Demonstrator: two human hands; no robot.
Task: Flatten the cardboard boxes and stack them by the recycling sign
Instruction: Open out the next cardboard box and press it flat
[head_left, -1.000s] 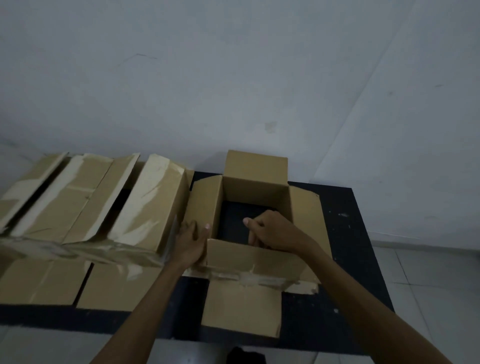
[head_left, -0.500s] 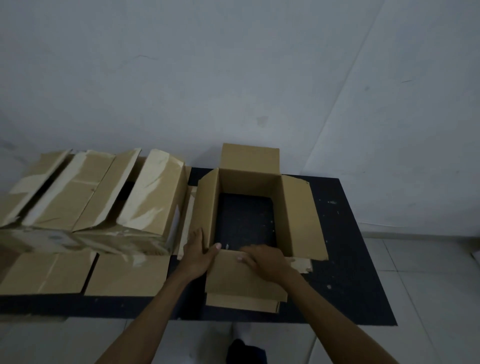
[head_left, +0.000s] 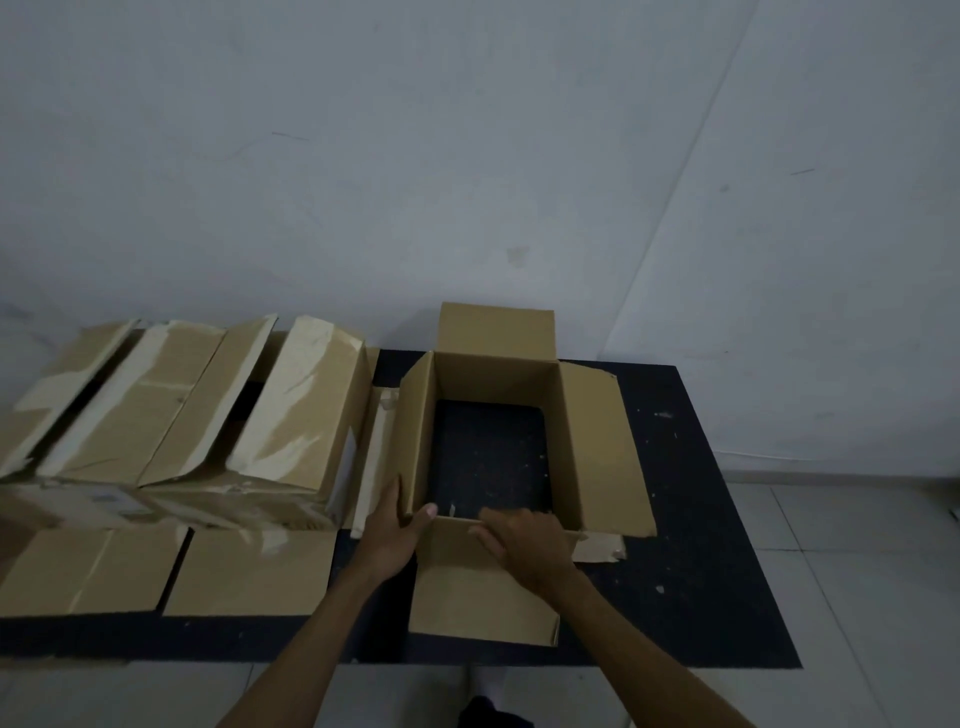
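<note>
An open cardboard box (head_left: 587, 441) with no bottom stands on the black tabletop (head_left: 691, 545), right of larger taped boxes (head_left: 171, 415). The left hand (head_left: 392, 530) grips its near left corner, thumb inside; the right hand (head_left: 524, 543) presses straight fingers on the near wall, which is folded flat.

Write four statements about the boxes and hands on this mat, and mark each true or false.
1. The open box has no bottom; the dark mat shows through it. True.
2. The left hand is at the box's near left corner. True.
3. The right hand rests on the taped boxes. False: it is on the open box's near flap; the taped boxes lie to the left.
4. The box's far flap is folded inward. False: it stands up against the wall.
</note>
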